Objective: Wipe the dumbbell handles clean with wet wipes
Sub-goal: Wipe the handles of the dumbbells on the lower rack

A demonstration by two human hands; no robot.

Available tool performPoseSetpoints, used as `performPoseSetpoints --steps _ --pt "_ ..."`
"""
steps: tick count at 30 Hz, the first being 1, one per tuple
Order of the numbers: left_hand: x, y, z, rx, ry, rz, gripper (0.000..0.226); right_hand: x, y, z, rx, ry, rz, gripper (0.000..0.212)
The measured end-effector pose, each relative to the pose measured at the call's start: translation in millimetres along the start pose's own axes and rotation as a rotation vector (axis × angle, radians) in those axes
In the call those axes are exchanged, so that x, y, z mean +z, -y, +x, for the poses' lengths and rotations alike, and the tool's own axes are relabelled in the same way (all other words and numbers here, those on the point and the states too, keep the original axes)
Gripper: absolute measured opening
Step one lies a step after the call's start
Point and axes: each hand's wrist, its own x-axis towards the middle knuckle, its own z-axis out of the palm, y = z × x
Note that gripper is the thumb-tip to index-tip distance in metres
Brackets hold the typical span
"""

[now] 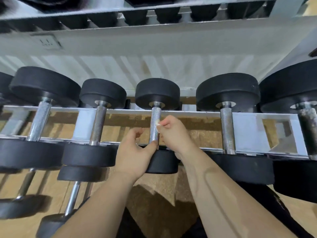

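R hand [173, 133] pinches wipe [157, 124] against handle [155, 117], right side, axis running near-far; L hand [133, 152] thumbs its near end, grip unclear.

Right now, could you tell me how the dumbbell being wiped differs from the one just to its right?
The middle dumbbell has smaller heads than the right dumbbell. The left hand holds the middle dumbbell's handle and the right hand pinches a wipe against it; the right dumbbell is untouched. Both have black heads and lie across the rack.
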Motion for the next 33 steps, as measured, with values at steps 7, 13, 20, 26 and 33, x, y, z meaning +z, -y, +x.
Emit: performPoseSetpoints --steps 7,13,20,26,33 --pt "0 0 -1 -0.053 0.023 -0.108 0.04 9 12 35 0.022 -0.187 0.228 0.006" --pt "0 2 1 -0.056 0.039 -0.133 0.036 -1 -16 -2 0.036 -0.01 -0.165 0.015" --pt "2 3 1 -0.058 0.02 -0.143 0.04 8 5 27 0.144 -0.099 0.098 0.014" --pt "4 4 2 -0.028 0.008 -0.136 0.034 -8 4 -16 -0.019 0.126 -0.394 0.005" --pt "5 0 1 -0.041 -0.011 -0.122 0.038 11 49 13 -0.096 -0.043 -0.405 0.017"
